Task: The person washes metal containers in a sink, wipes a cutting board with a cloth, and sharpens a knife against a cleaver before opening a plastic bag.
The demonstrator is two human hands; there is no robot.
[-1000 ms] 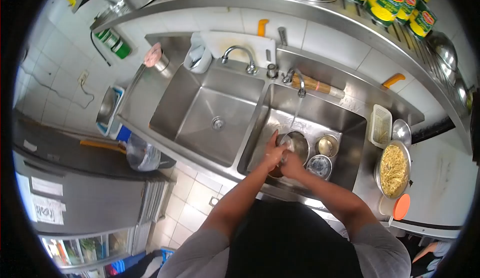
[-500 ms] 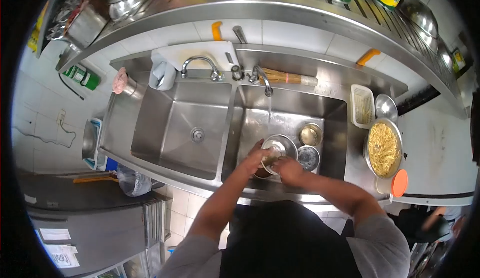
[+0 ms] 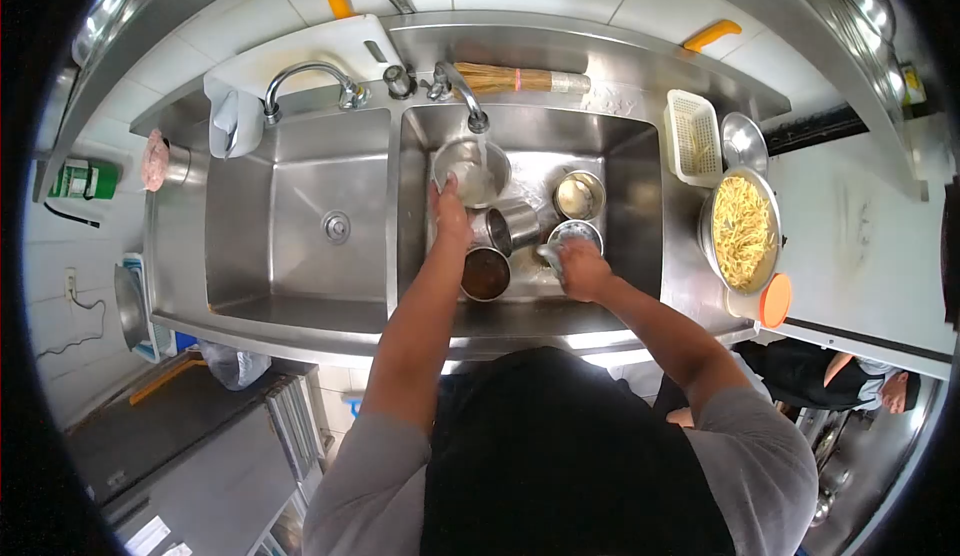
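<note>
- In the head view, the hands have parted: a moment ago both worked at the bowl point(image 3: 468, 169) in the near part of the right basin point(image 3: 634, 201); now only the left hand point(image 3: 452, 212) is at it.
- The bowl has moved to the far left of that basin, below the tap point(image 3: 478, 120), and running water point(image 3: 484, 152) now drops into it. The left fingers hold its near edge; their exact wrap is partly hidden.
- The right hand point(image 3: 584, 268) has shifted right, to the nearer round container point(image 3: 578, 227). Its fingers look closed around a pale grey thing point(image 3: 549, 253), possibly a scrubber; blur hides what it is.
- With the bowl away, more shows in the near left of the basin: a metal cup point(image 3: 518, 223) on its side and a brown-bottomed pot point(image 3: 486, 274) just nearer. The farther round container point(image 3: 579, 196) stands at the right, as before.
- For the work in hand, my reading is that the bowl is now at rinsing, while the right hand has turned to another vessel.
</note>
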